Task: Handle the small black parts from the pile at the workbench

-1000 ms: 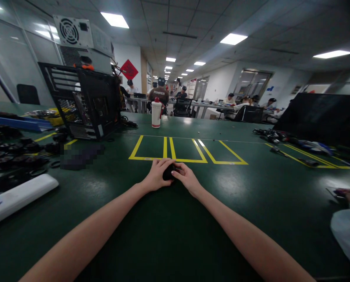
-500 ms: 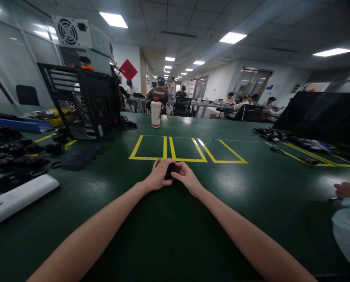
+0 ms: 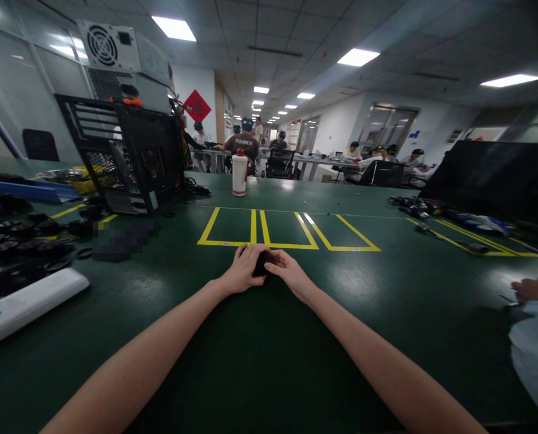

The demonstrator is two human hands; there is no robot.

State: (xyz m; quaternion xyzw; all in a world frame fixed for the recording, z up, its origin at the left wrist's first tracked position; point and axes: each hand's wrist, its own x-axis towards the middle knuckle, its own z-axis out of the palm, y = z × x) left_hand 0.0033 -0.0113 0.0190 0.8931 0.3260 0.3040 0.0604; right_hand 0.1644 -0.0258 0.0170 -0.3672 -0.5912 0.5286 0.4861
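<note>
Between my two hands is a small black object (image 3: 261, 264), mostly covered by fingers, so its kind is hidden from me. My left hand (image 3: 245, 269) wraps over it from the left, fingers curled across its top and thumb low on the near side. From the right, my right hand (image 3: 288, 269) grips its other side with thumb and fingertips. Both hands are low over the green table (image 3: 259, 361), just on the near side of the yellow tape outlines (image 3: 291, 246).
To the left stand a black computer case (image 3: 160, 163) topped by power supplies (image 3: 110, 48), black parts (image 3: 11, 238) and a white bar (image 3: 34, 304). A white bottle (image 3: 239, 175) is beyond the tape. Cables (image 3: 416, 207) and a co-worker's hand (image 3: 535, 290) are on the right.
My hands stay around the black object almost unmoved. At the right edge, the co-worker's hand has shifted slightly, and a thin item in it shows more.
</note>
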